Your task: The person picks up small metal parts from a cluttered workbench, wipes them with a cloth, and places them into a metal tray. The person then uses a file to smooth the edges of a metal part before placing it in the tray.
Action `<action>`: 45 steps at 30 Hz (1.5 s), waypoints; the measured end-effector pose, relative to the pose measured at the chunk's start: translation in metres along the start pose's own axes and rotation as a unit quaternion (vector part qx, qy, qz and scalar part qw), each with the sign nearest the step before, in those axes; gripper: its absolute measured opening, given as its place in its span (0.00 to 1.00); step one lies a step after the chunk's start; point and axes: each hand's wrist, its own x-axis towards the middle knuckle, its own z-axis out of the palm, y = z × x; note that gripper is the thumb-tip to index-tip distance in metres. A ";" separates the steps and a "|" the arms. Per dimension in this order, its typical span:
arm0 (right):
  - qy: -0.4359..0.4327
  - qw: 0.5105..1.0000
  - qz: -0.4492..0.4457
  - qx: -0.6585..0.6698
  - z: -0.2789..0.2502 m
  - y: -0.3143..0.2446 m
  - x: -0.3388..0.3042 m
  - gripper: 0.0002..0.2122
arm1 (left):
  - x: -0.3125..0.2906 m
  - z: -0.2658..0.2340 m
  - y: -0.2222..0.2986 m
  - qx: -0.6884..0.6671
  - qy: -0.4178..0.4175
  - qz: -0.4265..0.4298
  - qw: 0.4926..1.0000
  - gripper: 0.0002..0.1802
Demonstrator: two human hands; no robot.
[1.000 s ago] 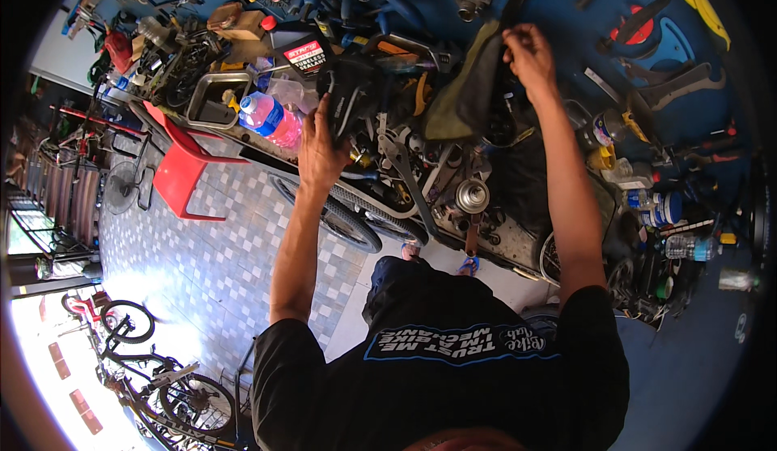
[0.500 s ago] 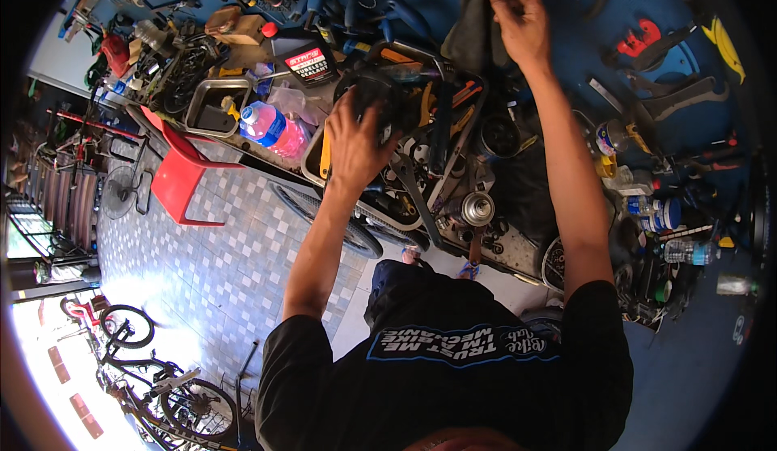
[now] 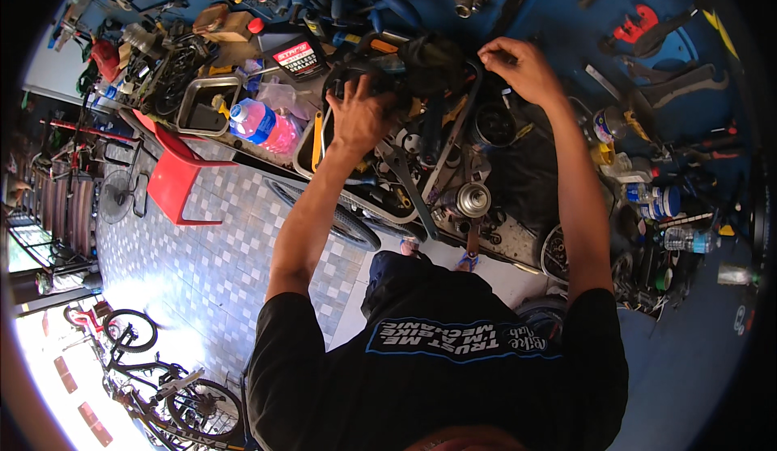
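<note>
Over the cluttered metal tray (image 3: 447, 153) on the bench, my left hand (image 3: 360, 119) lies with its fingers over a black round object (image 3: 350, 76). Its underside and exact kind are hidden. To the right, a crumpled black cloth (image 3: 430, 61) rests across the tray's far part. My right hand (image 3: 522, 70) hovers just beyond the tray's right edge, fingers loosely bent and apart from the cloth, with nothing visible in them. A large adjustable-type wrench (image 3: 409, 180) lies over the tray's near side. A yellow-handled tool (image 3: 316, 139) stands at its left edge.
Left of the tray stand a pink-liquid bottle (image 3: 263, 125), a black sealant jug (image 3: 293, 53) and a small metal pan (image 3: 190, 111). A spray can (image 3: 472, 200) is near the bench's front edge. Tools hang on the blue wall. A red chair (image 3: 176, 177) stands left on the tiled floor.
The black cloth, hanging from my right hand before, now lies over the tray, away from the fingers. My right hand has come lower. My left hand and the black round object have shifted slightly.
</note>
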 end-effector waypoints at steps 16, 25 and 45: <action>0.009 1.000 0.011 -0.019 0.004 -0.004 -0.043 0.11 | -0.004 0.004 -0.103 -0.506 0.257 -0.143 0.811 0.15; -0.031 0.998 0.026 -0.042 0.038 -0.005 -0.028 0.11 | -0.049 0.001 -0.118 -0.408 0.324 -0.250 0.816 0.14; 0.095 0.978 -0.009 -0.186 0.067 0.020 0.076 0.15 | -0.007 -0.008 -0.035 0.054 -0.016 -0.196 0.979 0.42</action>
